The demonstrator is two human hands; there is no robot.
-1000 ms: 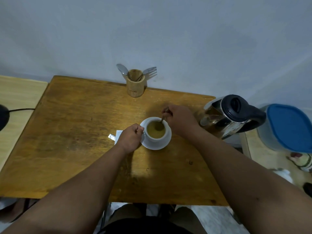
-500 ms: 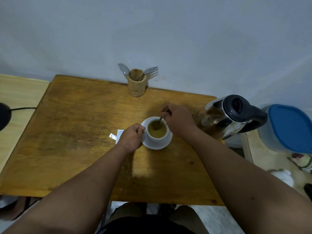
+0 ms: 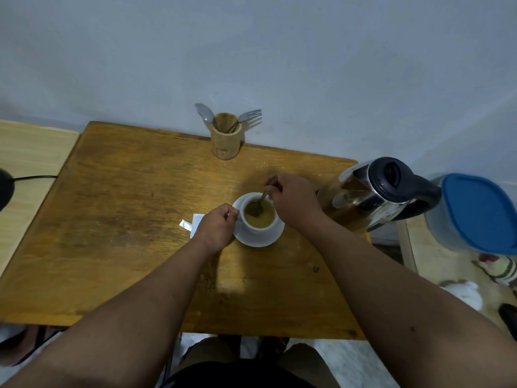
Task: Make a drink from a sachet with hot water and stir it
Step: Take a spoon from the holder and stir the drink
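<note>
A white cup [image 3: 259, 219] stands on a white saucer [image 3: 258, 238] near the middle of the wooden counter [image 3: 126, 219]. The cup is filled with a yellow-brown drink [image 3: 261, 217]. The person's right hand [image 3: 293, 203] pinches the handle of a small spoon [image 3: 262, 198], fingers curled round it, and the bowl of the spoon is down in the drink. The left hand [image 3: 216, 228] is at the left side of the cup with its fingers curled in at the cup's handle; the handle itself is hidden by the hand, so the grip looks closed on the cup there.

Just left of the left hand, a torn white sachet [image 3: 188, 224] lies flat on the counter, partly covered by the hand. To the right of the cup, at the counter's edge, stands a steel kettle [image 3: 366, 197] with a black lid and handle. At the far edge, against the wall, a wooden holder [image 3: 225, 141] keeps a spoon and a fork upright. A container with a blue lid [image 3: 481, 214] sits beyond the kettle, off the counter.
</note>
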